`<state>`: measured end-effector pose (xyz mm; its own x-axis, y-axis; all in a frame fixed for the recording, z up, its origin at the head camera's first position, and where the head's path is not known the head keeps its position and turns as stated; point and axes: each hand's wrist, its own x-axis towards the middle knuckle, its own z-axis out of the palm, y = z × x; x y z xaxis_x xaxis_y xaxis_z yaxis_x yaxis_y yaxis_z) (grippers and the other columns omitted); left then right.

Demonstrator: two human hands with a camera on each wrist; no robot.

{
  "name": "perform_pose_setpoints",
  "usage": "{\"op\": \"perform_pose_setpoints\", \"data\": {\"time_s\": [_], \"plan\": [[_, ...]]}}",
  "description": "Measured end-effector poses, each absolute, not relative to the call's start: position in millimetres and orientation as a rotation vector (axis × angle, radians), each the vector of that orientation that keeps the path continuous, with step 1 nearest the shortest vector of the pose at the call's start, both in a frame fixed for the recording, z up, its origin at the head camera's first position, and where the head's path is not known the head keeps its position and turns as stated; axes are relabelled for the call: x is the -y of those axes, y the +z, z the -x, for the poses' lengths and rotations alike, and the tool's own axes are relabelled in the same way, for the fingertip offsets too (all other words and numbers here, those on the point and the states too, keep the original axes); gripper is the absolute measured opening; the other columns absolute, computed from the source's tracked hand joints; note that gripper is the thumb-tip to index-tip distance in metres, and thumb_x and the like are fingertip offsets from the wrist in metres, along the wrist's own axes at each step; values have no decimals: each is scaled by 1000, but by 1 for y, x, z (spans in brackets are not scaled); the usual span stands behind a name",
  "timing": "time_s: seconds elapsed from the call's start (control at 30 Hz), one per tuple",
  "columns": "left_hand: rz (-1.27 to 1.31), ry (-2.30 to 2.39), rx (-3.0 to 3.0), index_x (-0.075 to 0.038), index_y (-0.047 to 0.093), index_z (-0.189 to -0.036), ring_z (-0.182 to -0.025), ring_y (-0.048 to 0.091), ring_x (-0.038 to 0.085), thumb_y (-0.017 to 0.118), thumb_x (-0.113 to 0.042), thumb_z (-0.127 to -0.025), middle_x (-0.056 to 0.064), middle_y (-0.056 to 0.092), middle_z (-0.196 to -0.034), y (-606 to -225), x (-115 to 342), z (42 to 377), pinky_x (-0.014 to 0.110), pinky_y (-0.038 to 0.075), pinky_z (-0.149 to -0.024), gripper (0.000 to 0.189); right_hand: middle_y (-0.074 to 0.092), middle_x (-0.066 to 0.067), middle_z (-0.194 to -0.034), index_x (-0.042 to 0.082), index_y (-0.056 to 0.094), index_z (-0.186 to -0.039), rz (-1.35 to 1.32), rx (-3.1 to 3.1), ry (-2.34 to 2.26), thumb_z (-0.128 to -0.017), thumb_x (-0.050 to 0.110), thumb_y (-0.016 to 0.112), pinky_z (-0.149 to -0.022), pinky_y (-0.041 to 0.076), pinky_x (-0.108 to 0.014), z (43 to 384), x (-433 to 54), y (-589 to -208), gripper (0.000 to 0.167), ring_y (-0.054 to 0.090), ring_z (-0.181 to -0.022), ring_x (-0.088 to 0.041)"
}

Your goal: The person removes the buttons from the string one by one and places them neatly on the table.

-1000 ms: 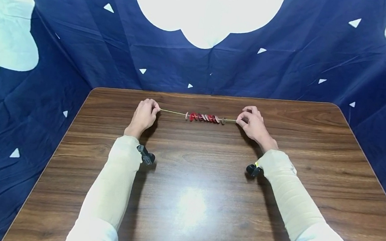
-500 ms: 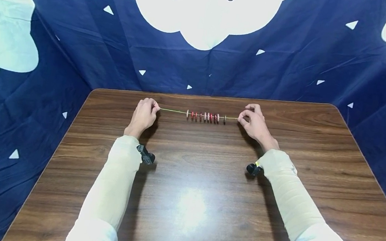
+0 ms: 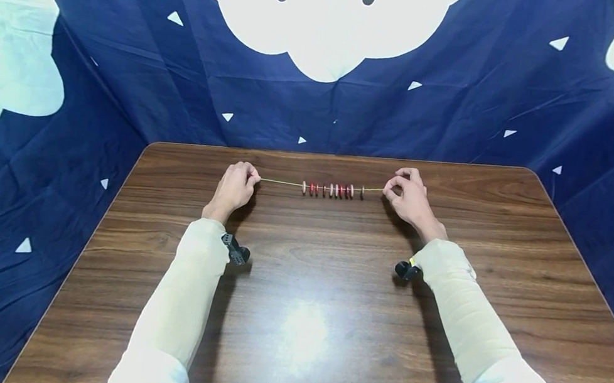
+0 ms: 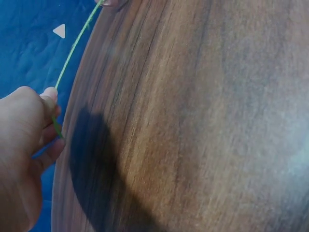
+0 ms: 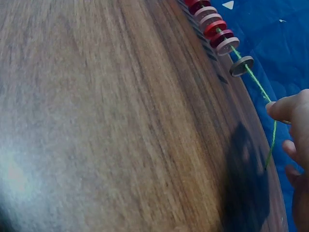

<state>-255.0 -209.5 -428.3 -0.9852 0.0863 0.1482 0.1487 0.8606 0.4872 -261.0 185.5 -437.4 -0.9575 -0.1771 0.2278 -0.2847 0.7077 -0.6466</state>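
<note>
A thin green string [image 4: 72,50] is stretched level between my two hands near the table's far edge. Threaded along its middle are several round flat buttons [image 3: 337,190] in red, dark red, pale pink and brown. The brown button [image 5: 241,66] hangs a little apart from the others, on the right-hand side. My left hand [image 3: 236,187] pinches one end of the string between thumb and finger. At the other end my right hand [image 3: 410,199] pinches it, and a short tail of string dangles below those fingers in the right wrist view.
Beneath the hands lies a brown wood-grain table [image 3: 305,261] with a bright light reflection. Behind it and at both sides hangs a dark blue cloth [image 3: 193,90] with white cloud shapes and small triangles. Shadows of the buttons fall on the tabletop.
One second ago the buttons leaned against each other; now they hang more upright and spaced out along the string. Both hands appear slightly farther right and lower in the head view, still holding the string.
</note>
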Motion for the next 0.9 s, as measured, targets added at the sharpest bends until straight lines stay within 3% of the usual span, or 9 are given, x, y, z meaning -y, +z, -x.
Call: {"op": "perform_pose_setpoints", "data": {"time_s": [0.23,0.43,0.67,0.9], "plan": [[168,-746,2978,-1,59,-94,-111,51,39,52,-12,-95,20,58,-103,-429,212,253,45,36,-104,13,43,-18,-128,6,64,-83,-392,2790,1039,-87,13,66,-99,25,-60,260,-182,-442,9,38,-125,-37],[140,-754,2988,-2,60,-94,-109,54,39,52,-12,-96,20,60,-103,-433,217,251,47,40,-99,13,44,-18,-130,9,65,-85,-411,2860,978,-88,18,66,-97,26,-59,259,-177,-446,10,38,-124,-40],[76,-870,2952,-6,60,-93,-98,58,31,57,-17,-95,12,64,-96,-435,220,251,45,43,-92,11,45,-15,-131,12,67,-86,-426,2927,935,-89,22,67,-97,25,-59,259,-171,-446,10,37,-123,-38],[101,-887,2965,-5,63,-98,-92,57,28,57,-10,-93,12,64,-97,-436,222,250,43,44,-87,9,45,-15,-133,12,67,-90,-419,2952,924,-91,24,65,-97,25,-58,258,-167,-450,12,37,-124,-39]]}}
